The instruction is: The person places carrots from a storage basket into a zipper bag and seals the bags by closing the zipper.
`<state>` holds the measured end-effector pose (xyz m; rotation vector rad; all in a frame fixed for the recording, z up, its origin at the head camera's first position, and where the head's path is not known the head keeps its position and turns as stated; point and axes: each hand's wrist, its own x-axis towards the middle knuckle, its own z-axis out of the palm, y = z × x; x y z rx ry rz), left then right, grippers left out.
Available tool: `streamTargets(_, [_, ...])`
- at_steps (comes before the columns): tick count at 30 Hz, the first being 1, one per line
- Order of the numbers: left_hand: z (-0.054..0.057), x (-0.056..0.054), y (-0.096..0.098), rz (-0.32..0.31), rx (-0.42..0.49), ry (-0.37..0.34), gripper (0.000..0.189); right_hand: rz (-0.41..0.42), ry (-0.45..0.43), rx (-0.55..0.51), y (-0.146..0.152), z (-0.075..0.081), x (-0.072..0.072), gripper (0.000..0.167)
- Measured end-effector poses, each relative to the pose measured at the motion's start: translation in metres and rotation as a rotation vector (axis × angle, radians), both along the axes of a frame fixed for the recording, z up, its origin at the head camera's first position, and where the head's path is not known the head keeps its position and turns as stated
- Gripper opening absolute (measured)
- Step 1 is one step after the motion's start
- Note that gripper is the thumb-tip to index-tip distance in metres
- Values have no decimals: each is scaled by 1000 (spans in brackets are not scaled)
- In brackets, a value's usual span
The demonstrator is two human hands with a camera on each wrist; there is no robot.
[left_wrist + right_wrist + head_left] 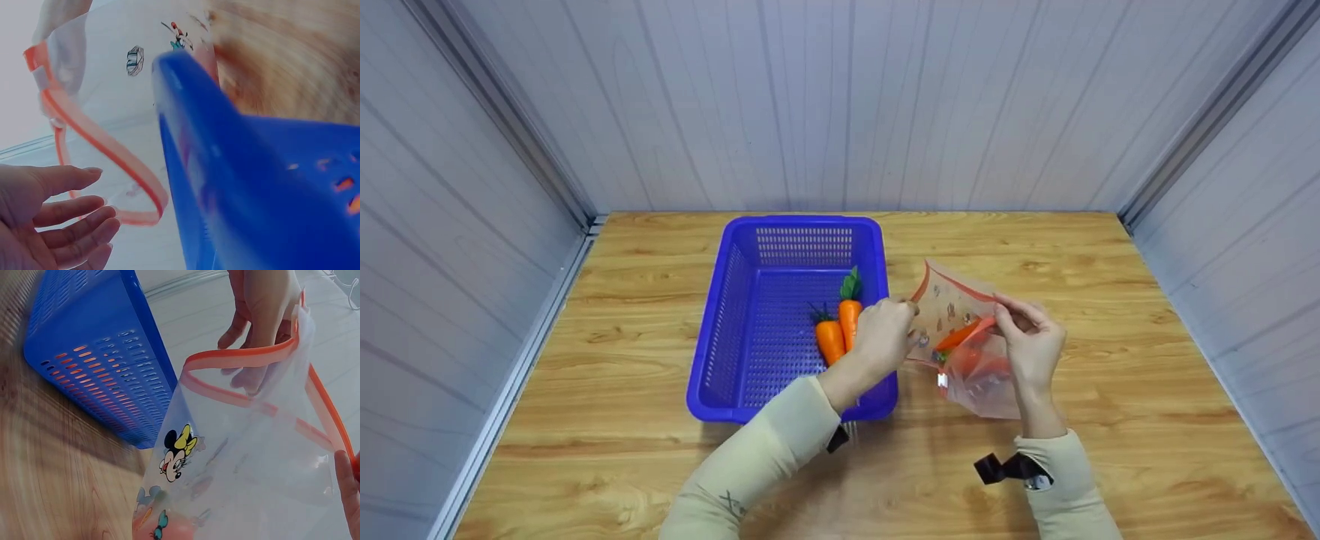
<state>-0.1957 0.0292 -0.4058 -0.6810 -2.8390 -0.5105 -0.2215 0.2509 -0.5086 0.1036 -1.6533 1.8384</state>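
Observation:
A clear zip bag (952, 300) with an orange-red rim and cartoon prints stands with its mouth spread. Something orange like a carrot (956, 337) shows inside it. My right hand (1031, 345) pinches the rim on the bag's right side. On the opposite side, my left hand (885, 330) is at the bag's mouth, its fingers loosely bent and apart in the left wrist view, with nothing gripped. Two carrots (830, 343) with green tops lie in the blue basket (720, 300), partly hidden by the left hand and forearm.
The basket's right wall (107, 382) stands close beside the bag, under my left forearm. Both rest on a wood-grain table (622, 360). Pale panel walls (825, 105) enclose the back and both sides.

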Motion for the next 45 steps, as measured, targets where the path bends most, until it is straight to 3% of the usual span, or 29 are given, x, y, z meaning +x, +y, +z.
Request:
streamTargets(5, [1,2,-11,18,-18,28,18,-8,-20,-13,-6,10,6,18])
streamTargets(14, [-6,2,-29,52,-33,-9,33,12,0,-13,0,-1,0,18])
streamTargets(26, [-29,-1,-53,136,-26,-88,47,17,-26,-48,-13,23,14,21])
streamTargets(31, [-41,-4,-61,169,-2,-143,52,32,-21,-57,-15,25,16,24])
streamTargets(36, [-51,-9,-70,213,89,-268,55,56,-35,-86,-24,42,26,21])
streamTargets(43, [-57,-14,-77,253,179,-380,58,60,-29,-85,-23,38,25,19])
streamTargets(45, [-57,-16,-77,273,188,-404,61,52,-35,-79,-26,44,28,19])
